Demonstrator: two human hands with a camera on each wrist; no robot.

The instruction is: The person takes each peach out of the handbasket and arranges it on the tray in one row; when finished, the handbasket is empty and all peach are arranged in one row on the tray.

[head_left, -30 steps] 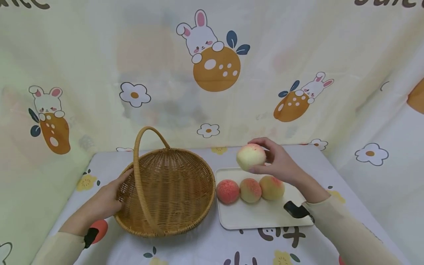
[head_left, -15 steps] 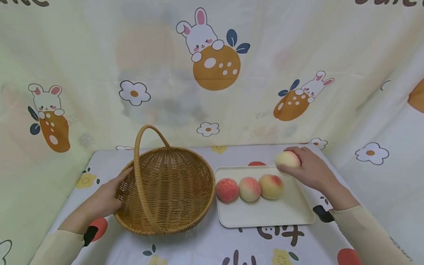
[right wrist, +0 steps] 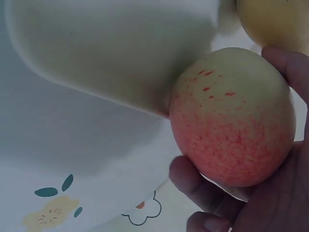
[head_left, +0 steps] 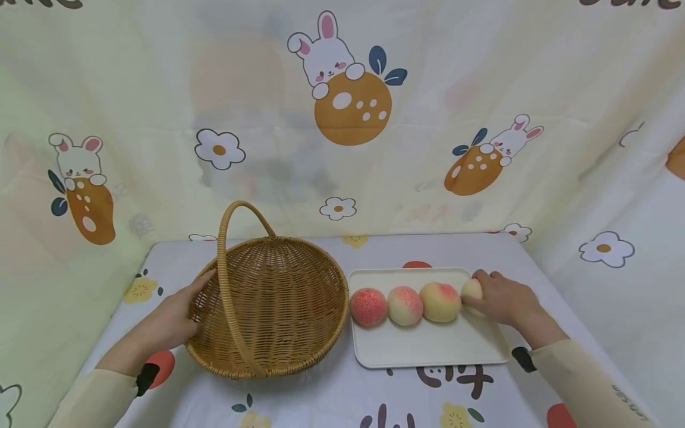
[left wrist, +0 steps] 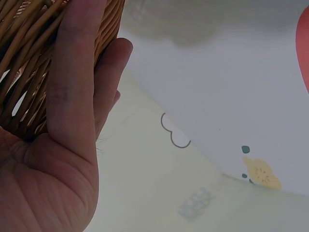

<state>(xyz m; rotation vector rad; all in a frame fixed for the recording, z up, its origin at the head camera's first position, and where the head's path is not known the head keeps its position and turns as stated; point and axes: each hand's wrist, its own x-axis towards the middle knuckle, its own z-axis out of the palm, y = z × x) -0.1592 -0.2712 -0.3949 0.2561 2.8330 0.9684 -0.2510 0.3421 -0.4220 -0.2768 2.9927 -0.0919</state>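
A brown wicker basket [head_left: 283, 309] with a tall arched handle stands at the left of the table in the head view. My left hand [head_left: 170, 319] grips its left side by the rim; the left wrist view shows fingers [left wrist: 72, 92] along the weave. At the right end of a cream rectangular tray [head_left: 423, 349], my right hand [head_left: 508, 302] holds a pale peach [head_left: 471, 290] with a red blush, seen whole in the right wrist view [right wrist: 234, 121]. Left of it sit a red peach [head_left: 368, 307], a pink-and-cream peach [head_left: 405, 306] and a yellow peach [head_left: 440, 302] in a row.
The table is covered with a printed white cloth [head_left: 310, 398]. A patterned curtain [head_left: 267, 119] hangs close behind the table and along both sides. The basket's right rim comes right up to the tray's left edge.
My right hand has carried the pale peach rightward, then down to the tray's right end, beside the yellow peach. The left hand and the basket have stayed in place.
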